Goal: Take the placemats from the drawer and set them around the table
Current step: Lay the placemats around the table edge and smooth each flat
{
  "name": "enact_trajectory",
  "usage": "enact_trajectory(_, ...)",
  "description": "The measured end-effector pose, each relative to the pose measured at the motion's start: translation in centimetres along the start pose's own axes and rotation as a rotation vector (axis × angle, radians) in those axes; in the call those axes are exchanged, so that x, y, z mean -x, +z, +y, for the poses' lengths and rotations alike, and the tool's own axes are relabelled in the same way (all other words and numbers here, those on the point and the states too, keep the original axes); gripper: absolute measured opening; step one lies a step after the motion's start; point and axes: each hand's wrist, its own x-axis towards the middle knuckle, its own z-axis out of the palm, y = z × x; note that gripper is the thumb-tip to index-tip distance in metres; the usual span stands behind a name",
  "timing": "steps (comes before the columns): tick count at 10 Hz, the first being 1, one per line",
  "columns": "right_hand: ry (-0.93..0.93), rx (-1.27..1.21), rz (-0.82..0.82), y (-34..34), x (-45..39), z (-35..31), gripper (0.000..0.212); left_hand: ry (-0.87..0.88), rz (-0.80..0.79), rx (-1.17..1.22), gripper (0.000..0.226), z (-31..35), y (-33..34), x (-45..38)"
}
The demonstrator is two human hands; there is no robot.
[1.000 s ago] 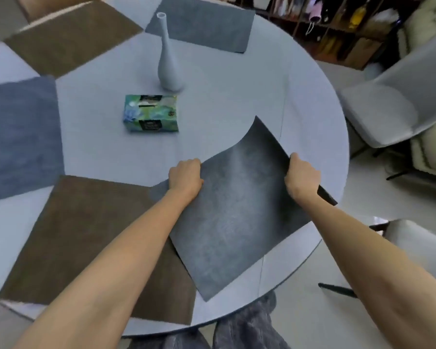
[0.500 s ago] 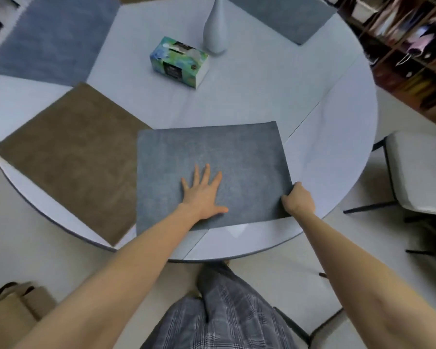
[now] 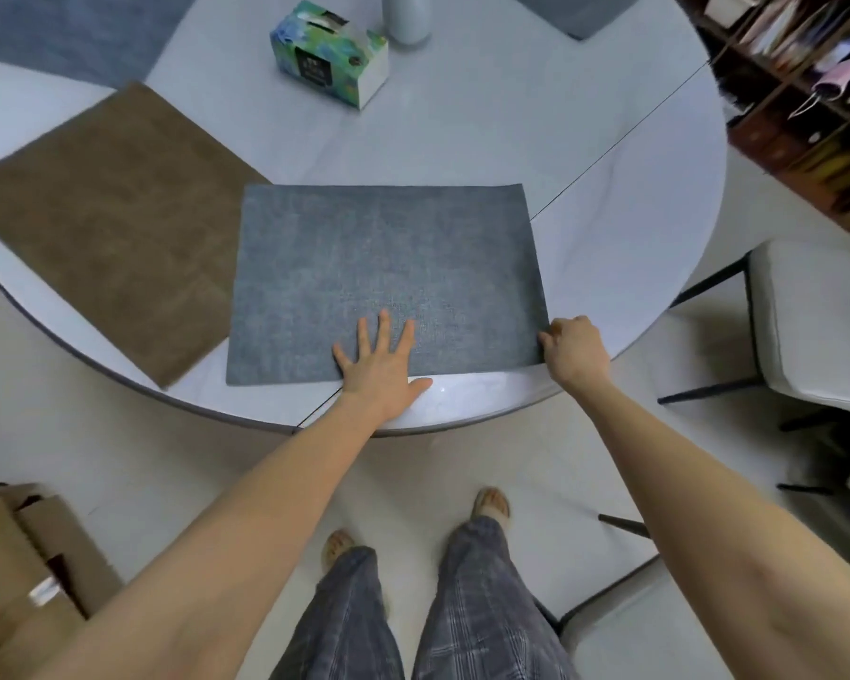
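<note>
Pressing grey placemat (image 3: 384, 267) | left hand (image 3: 381, 368) fingers spread flat | right hand (image 3: 575, 350) fingers pinching corner

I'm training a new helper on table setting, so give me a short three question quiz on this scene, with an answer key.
1. True or false: the grey placemat lies flat on the table.
2. Which hand presses flat on that placemat with fingers spread?
A. left hand
B. right hand
C. neither
3. Fill in: the mat lying just left of the grey placemat, overlapped by its left edge, is ____ in colour.

Key:
1. True.
2. A. The right hand instead curls at the placemat's near right corner.
3. Brown: the brown placemat.
</note>
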Motion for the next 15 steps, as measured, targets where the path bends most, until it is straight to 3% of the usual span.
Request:
enact_trajectory(4,-0.25,0.21,-0.018,-3.2,-6.7,8.5,0.03,-0.205,0.07,0.047,0.087,11.5,2.6,-2.4)
enact_trajectory(7,-0.408,0.108,-0.016,-2.9,-8.7,11.4,0.03,-0.278,0.043,0.1,0.085,13.7,2.7,-2.5)
enact_trajectory(9,-0.474,0.005,-0.147,-2.8,-10.0,13.6,0.036,-0.285,0.034,0.099,0.088,14.7,3.1,-2.6)
enact_trajectory(10,-0.543,-0.047,-0.189,-3.4,-10.7,14.7,0.03,-0.292,0.038,0.102,0.087,15.3,3.3,-2.6)
enact_trajectory(12,-0.508,-0.29,-0.209,-4.7,-11.4,15.1,0.015,-0.299,0.041,0.115,0.086,15.4,3.3,-2.6)
enact_trajectory(15,-0.502,-0.213,-0.102,-4.9,-11.9,15.3,0.013,-0.309,0.041,0.172,0.086,17.0,3.2,-3.0)
